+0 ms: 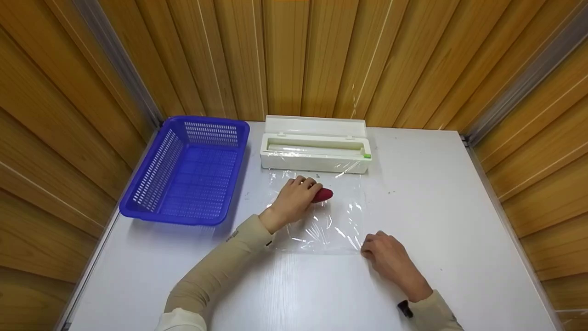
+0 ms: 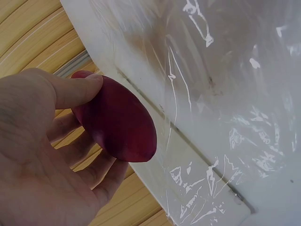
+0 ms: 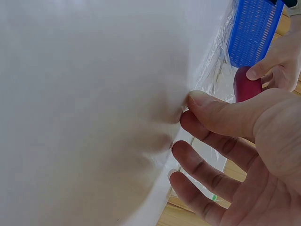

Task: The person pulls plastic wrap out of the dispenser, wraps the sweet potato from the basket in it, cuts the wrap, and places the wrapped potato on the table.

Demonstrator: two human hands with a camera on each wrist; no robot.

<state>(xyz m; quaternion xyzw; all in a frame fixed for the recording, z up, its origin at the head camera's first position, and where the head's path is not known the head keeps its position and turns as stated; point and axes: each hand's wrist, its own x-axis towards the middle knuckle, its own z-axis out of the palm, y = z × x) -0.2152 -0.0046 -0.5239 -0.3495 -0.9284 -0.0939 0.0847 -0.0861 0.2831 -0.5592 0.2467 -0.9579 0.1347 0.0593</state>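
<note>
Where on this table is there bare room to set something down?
Bare table right of the wrap dispenser and along the near edge. Crowded mid-table: film sheet, red object, left hand, right hand; blue basket far left.

table (image 1: 459,220): smooth white surface with a faint wood-grain print, matt with a soft sheen
cling film sheet (image 1: 337,225): thin clear plastic, glossy and creased, lying flat on the table in front of the dispenser
dispenser (image 1: 315,151): smooth white plastic, slightly shiny, with a small green plastic tab at its right end
basket (image 1: 186,171): blue plastic, perforated lattice walls and floor, left of the dispenser
sweet potato (image 2: 120,120): dark red-purple skin, smooth and matt
walls (image 1: 321,55): wood-look panels, satin finish, behind the dispenser
sleeves (image 1: 216,271): beige knit cloth, matt
</note>
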